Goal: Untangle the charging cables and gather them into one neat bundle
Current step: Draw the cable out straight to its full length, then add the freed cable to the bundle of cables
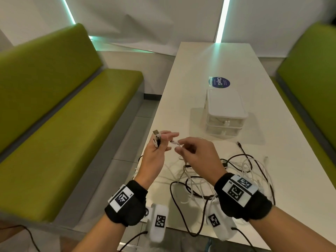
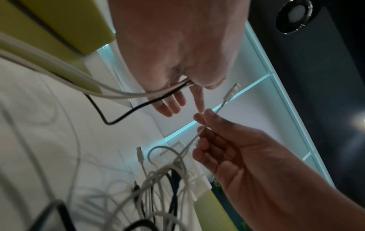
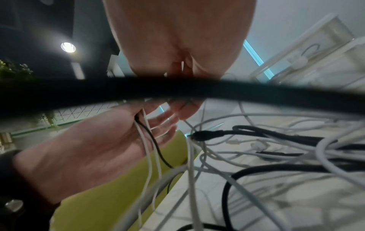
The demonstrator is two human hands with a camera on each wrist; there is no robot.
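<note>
White panelled walls (image 1: 145, 20) lit by teal light strips (image 1: 222, 19) enclose a booth where two green benches (image 1: 54, 99) flank a long white surface (image 1: 214, 60). A round blue sticker (image 1: 219, 82) marks the surface beyond a white two-drawer organiser (image 1: 225, 113). Nearer the person, a tangle of black and white charging cables (image 1: 241, 171) sprawls across the surface, partly beneath the right wrist. Above its near-left edge, the left hand (image 1: 154, 151) keeps several plug ends (image 1: 156, 138) pinched in its grip, cords trailing down over the palm. The right hand (image 1: 198, 151) pinches a white cable (image 1: 175, 143) just behind its connector, held beside the left fingers.
</note>
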